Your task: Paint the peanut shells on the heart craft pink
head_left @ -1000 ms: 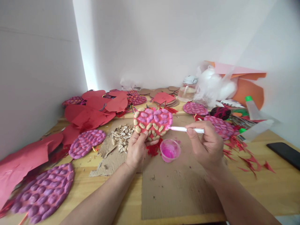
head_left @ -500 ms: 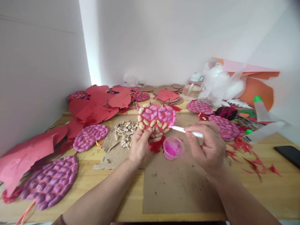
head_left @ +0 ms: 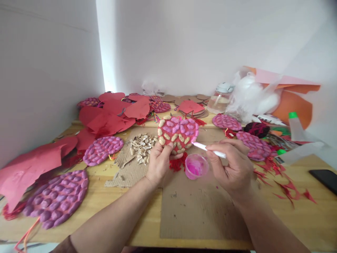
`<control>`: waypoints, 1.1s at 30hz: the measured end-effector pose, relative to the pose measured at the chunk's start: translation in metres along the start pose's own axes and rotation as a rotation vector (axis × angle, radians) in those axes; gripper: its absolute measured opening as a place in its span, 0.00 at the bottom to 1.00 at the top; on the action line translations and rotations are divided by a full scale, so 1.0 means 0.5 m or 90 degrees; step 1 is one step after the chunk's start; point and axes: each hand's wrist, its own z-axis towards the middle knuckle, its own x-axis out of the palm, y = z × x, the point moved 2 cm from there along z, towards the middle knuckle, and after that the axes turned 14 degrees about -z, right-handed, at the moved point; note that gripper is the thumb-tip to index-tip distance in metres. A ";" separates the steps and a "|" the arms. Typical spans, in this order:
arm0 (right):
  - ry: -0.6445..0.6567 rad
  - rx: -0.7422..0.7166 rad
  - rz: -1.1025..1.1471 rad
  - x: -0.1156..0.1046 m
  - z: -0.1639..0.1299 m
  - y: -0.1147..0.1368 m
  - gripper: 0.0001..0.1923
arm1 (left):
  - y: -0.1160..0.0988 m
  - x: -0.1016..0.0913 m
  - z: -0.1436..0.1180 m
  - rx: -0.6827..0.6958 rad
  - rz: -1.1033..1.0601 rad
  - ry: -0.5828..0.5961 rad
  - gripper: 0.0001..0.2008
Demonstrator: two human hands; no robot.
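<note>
My left hand [head_left: 160,160] grips the lower left edge of a red heart-shaped piece [head_left: 174,137] covered with peanut shells. Shells along its top and right are painted pink-purple; those at the left and bottom are bare tan. A red tassel hangs beneath it. Pinched in my right hand [head_left: 231,163] is a white-handled paintbrush [head_left: 210,149], its pink tip touching the heart's lower right edge. Just below the heart stands a clear plastic cup [head_left: 197,167] with pink paint inside. To the left lies a pile of broken peanut shells [head_left: 142,147] on cardboard.
Finished-looking purple shell pieces [head_left: 56,200] lie at left and right. Red paper cutouts [head_left: 107,114] cover the back left. At the back right are a lidded jar of liquid [head_left: 220,98], a plastic bag [head_left: 252,95] and a green-capped bottle [head_left: 295,123]. A phone [head_left: 323,179] and red scraps [head_left: 286,191] lie at right.
The view has shifted slightly. My left hand still holds the heart, and the brush tip stays at the heart's lower right edge with little visible movement.
</note>
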 end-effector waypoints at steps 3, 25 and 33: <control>-0.005 0.001 -0.033 -0.002 -0.002 -0.003 0.03 | 0.004 -0.002 0.001 0.002 -0.001 -0.003 0.19; -0.012 -0.082 -0.053 0.008 -0.003 0.016 0.05 | 0.001 0.024 -0.022 0.006 0.024 -0.040 0.17; -0.003 -0.095 -0.067 0.015 -0.008 0.025 0.03 | 0.008 0.020 -0.019 0.007 0.016 -0.056 0.18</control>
